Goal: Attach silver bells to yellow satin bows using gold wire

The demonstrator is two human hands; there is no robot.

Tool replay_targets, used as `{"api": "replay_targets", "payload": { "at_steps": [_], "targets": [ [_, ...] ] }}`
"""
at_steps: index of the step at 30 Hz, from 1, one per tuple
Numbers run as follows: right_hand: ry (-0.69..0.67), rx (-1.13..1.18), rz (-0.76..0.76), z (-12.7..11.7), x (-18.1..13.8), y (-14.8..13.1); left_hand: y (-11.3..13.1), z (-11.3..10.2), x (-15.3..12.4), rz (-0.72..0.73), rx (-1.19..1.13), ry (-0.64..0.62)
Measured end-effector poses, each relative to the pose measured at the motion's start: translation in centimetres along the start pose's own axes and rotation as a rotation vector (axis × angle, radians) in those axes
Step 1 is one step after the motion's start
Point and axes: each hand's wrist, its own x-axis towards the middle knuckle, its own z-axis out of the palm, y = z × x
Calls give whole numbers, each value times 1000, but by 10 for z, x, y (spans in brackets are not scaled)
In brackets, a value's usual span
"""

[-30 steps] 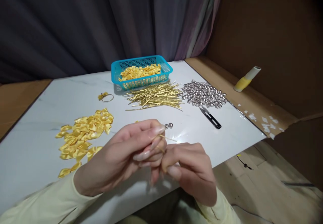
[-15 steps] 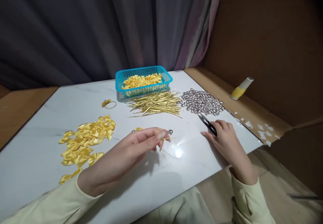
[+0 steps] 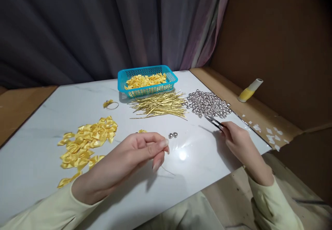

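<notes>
No legible text, labels, brands, numbers or signs in view.
</notes>
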Motion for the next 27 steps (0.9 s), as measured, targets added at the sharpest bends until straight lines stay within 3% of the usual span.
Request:
{"api": "replay_targets", "payload": {
  "at_steps": [3,7,10,16,19,27],
  "targets": [
    [-22,207,42,-10,-19,-16,-2,-1,-2,-20,168,41],
    [-98,951,446,-4,-44,-49,-2,0,0,-36,313,50],
    [-190,1258,560,6,-52,-73,0,4,1,-24,352,67],
    [-476,1596,557,15,-59,-106,2,10,-2,-26,377,105],
    [-545,1737,559,18,-59,-116,0,10,-3,-51,395,121],
    [-736,1935,583,24,-56,-118,0,6,-2,-27,382,94]
  ]
}}
